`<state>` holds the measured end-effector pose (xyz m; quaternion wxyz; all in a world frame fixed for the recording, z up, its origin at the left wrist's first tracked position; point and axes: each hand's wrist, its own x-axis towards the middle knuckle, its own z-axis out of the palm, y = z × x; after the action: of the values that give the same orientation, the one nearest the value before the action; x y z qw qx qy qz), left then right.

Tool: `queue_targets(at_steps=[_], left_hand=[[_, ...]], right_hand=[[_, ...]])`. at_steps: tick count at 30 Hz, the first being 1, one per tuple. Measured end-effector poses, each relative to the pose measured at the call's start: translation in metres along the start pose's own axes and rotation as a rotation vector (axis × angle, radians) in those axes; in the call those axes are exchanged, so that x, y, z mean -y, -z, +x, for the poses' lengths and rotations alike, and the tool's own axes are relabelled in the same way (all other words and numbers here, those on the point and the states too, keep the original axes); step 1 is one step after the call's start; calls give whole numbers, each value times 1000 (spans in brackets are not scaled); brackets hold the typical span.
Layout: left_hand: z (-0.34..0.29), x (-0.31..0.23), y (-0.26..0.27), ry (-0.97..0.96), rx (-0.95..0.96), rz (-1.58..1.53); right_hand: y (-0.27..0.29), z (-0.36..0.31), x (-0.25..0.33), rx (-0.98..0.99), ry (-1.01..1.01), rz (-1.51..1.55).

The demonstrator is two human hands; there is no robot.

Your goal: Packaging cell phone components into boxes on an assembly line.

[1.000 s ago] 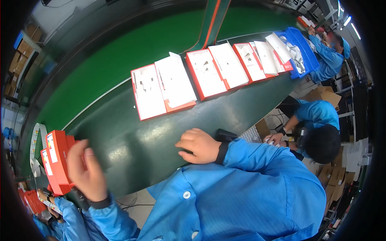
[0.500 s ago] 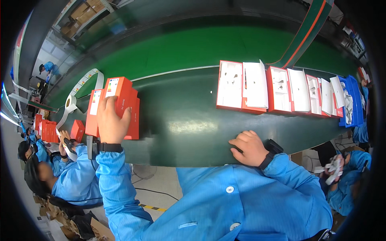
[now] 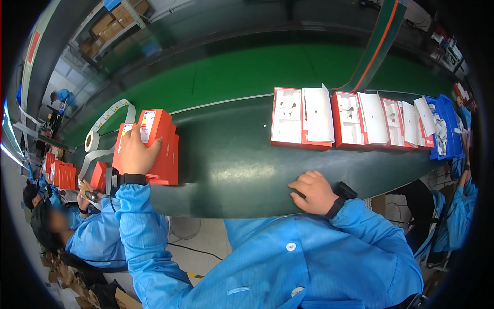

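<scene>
My left hand [image 3: 138, 155] rests on top of closed red boxes [image 3: 163, 147] stacked at the left of the green table. Its fingers lie over a white label [image 3: 148, 121] on the boxes, and the thumb is spread to the right. Nothing shows gripped in it. My right hand [image 3: 315, 192] lies on the table's near edge, palm down, fingers loosely bent and thumb apart, holding nothing. Ahead of it stand opened red boxes with white lids [image 3: 318, 116] and white inner trays [image 3: 286, 121]. Small items in the trays are too small to name.
A roll of labels [image 3: 91, 140] trails its strip behind the red boxes. A blue bin [image 3: 446, 126] with white items ends the row at right. A green post [image 3: 376, 49] rises behind it. A co-worker in a blue sleeve [image 3: 100, 234] sits close on my left.
My left hand stays on the red boxes, with its fingers shifted slightly. My right hand stays by the table edge. The whole view has tilted a little. At right, the co-worker's arm has moved.
</scene>
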<state>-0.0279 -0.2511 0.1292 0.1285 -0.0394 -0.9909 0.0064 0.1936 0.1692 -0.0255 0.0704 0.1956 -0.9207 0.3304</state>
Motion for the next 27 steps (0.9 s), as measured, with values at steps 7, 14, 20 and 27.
queue_targets(at_steps=[7,14,20,27], left_hand=[[-7,-5,6,11,24,-102],[-66,-65,29,-184,-87,-639],[-164,-178,2,-97,152,-1671],[-191,-175,-18,71,437,-1887]], right_hand=[[-1,-1,2,1,4,-1],[6,-7,23,-26,-260,457],[-7,34,63,-154,123,853],[-6,37,74,-71,12,1055]])
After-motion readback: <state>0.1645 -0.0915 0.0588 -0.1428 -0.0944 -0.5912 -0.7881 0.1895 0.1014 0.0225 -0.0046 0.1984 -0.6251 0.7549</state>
